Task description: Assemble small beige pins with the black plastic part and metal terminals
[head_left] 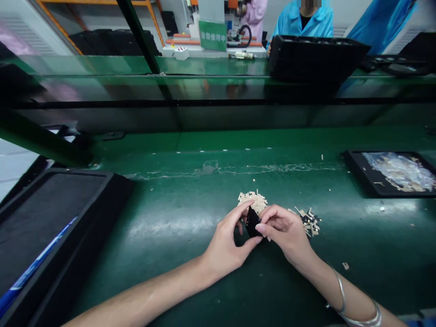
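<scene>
Part (252, 221): small, black, flat | left hand (227, 245), right hand (284, 231): fingers pinched on it

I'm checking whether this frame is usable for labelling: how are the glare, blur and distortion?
Head view: soft glare streaks the green table left of the hands; the black part between left hand and right hand stays sharp; edges bow and smear, wide-angle; far workers are soft.

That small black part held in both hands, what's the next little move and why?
Probably the right hand reaches to the pile of small tan pieces just behind the black part, while the left hand keeps its pinch. Both hands grip the part now, and no tan piece can be seen in the fingers.
</scene>
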`<state>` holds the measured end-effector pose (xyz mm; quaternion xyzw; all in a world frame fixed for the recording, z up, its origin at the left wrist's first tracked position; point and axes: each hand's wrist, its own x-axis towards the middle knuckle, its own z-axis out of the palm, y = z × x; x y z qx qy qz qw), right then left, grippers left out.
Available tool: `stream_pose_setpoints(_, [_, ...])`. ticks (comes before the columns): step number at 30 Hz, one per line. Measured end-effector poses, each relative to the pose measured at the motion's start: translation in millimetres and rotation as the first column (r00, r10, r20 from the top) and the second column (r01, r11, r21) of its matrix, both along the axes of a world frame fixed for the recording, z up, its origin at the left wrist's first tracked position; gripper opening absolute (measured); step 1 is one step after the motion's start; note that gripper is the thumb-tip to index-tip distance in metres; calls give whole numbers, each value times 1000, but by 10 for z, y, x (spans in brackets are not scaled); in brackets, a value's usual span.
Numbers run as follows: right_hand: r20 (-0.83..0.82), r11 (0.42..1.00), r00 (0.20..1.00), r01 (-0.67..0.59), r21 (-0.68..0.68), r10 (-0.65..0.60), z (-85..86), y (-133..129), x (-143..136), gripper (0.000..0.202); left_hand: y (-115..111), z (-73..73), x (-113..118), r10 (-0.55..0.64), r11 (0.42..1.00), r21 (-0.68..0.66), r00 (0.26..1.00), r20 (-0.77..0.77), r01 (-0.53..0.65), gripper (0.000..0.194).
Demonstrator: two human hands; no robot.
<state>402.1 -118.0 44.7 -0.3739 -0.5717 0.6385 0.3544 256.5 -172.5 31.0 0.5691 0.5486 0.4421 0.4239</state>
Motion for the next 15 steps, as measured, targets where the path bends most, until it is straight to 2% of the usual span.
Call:
stream_pose_setpoints(10, [-86, 988, 996, -32, -153, 19, -58, -2, -4, 17, 13, -49, -17, -15, 995, 97, 996, 88, 6, 54])
stream_pose_setpoints(15, [-105, 985, 994, -36, -171, 18, -52, -6, -24, 18, 8, -71, -19, -3, 991, 133, 994, 106, -11, 56])
